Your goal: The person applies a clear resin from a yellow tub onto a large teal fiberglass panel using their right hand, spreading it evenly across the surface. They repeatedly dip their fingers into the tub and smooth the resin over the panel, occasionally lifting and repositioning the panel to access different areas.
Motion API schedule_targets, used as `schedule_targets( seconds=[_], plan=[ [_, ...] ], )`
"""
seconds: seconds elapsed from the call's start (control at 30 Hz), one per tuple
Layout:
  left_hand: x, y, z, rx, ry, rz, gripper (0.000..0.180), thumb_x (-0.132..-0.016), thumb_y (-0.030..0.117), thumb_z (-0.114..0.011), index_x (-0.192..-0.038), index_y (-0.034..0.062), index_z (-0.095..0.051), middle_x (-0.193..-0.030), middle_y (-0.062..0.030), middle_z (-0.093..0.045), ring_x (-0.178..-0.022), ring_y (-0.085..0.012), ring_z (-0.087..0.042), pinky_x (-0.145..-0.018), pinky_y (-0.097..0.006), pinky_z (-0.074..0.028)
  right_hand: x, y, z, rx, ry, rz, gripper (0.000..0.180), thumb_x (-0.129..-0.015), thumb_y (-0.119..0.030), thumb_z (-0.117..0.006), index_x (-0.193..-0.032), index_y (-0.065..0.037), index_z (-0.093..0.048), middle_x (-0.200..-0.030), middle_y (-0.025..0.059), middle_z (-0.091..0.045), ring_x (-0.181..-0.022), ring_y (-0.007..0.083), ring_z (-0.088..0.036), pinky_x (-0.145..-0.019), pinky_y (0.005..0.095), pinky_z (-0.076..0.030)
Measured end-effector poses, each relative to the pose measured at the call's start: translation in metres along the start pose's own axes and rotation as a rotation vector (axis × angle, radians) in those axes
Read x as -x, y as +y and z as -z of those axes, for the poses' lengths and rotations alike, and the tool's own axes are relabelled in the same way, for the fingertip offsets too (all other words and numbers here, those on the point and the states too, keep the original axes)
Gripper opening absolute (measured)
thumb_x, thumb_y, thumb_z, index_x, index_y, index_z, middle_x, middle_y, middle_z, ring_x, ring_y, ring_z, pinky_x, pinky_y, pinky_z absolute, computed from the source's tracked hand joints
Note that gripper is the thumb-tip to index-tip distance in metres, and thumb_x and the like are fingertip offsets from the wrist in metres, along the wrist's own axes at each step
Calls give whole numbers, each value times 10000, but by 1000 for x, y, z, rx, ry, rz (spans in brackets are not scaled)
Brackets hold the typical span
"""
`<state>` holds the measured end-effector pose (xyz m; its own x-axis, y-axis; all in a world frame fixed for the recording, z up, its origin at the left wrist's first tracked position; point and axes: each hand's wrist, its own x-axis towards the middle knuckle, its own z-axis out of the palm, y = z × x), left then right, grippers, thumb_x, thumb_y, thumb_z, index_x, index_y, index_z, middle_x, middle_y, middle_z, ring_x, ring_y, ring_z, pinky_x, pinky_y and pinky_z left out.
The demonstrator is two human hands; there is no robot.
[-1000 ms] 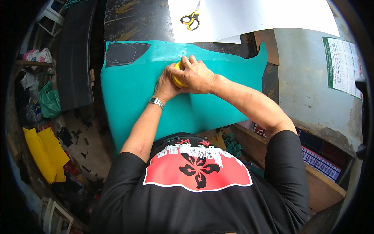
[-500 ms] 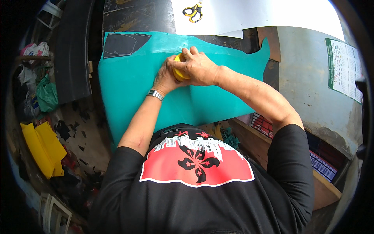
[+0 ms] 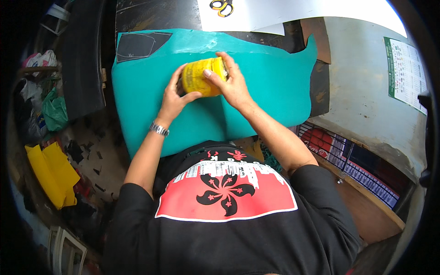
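1. Two hands are closed around one yellow can (image 3: 201, 76), which is held on its side just above a teal sheet (image 3: 270, 87), at about 12 o'clock from the person's chest.
2. The can's body is cupped from below and behind by the left hand (image 3: 174, 98), thumb pressed on its wall, seemingly to steady it.
3. The can's far end is gripped by the right hand (image 3: 231, 85), fingers curled over the rim, as if the lid were being worked; whether the lid is on cannot be told.
4. A metal watch (image 3: 159, 129) is worn on the left wrist.
5. The teal sheet is spread flat over the dark tabletop (image 3: 156, 13), with a grey cut-out shape (image 3: 135, 46) lying at its 10 o'clock corner.
6. Yellow-handled scissors (image 3: 222, 6) rest on white paper (image 3: 293, 11) at 12 o'clock.
7. A yellow bag (image 3: 52, 176) and scraps lie on the floor at 8 o'clock; a printed chart (image 3: 405, 73) hangs on the wall at 2 o'clock.
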<state>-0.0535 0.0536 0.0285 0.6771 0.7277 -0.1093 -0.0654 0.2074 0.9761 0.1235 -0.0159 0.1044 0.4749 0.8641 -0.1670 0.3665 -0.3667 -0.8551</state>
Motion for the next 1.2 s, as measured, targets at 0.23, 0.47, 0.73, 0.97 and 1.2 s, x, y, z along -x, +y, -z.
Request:
schedule_targets(
  seconds=[0.23, 0.47, 0.73, 0.97, 1.2],
  plan=[
    [117, 24, 44, 617, 294, 332, 747, -915, 510, -621, -1455, 62, -367, -1406, -111, -491, -1293, -263, -485, -1075, -467, -400, 42, -30, -81, -327, -490, -21, 892, -785, -483, -775, -1419, -24, -348, -1225, 240, -514, -1160, 335, -525, -993, 397, -442],
    [225, 57, 84, 401, 125, 501, 969, -734, 423, -837, -1451, 5, -339, -1393, -93, -471, -1289, -213, -472, -1070, -361, -394, 88, -65, -85, 12, -1085, 238, 931, -735, -509, -789, -1413, -46, -350, -1137, 274, -530, -1068, 420, -573, -942, 457, -484],
    [229, 103, 66, -223, -80, 486, 962, -554, 249, -946, -1331, -10, -442, -1219, -109, -584, -1119, -197, -571, -993, -345, -449, 94, -85, -102, 158, -1409, 382, 904, -723, -513, -763, -1400, -66, -364, -1110, 299, -550, -999, 445, -609, -884, 463, -507],
    [243, 94, 36, -115, 96, 386, 925, -622, 217, -905, -1368, -3, -404, -1262, -94, -542, -1177, -190, -530, -1019, -350, -430, 78, -85, -107, 109, -1593, 492, 891, -708, -483, -744, -1406, -61, -383, -1144, 258, -625, -1062, 411, -616, -934, 419, -502],
    [244, 94, 29, -38, 155, 381, 944, -634, 220, -900, -1383, -10, -375, -1297, -111, -513, -1214, -203, -508, -1039, -362, -418, 63, -101, -112, 202, -1748, 443, 890, -710, -466, -741, -1420, -66, -382, -1185, 219, -633, -1091, 364, -622, -941, 386, -498]
  ],
)
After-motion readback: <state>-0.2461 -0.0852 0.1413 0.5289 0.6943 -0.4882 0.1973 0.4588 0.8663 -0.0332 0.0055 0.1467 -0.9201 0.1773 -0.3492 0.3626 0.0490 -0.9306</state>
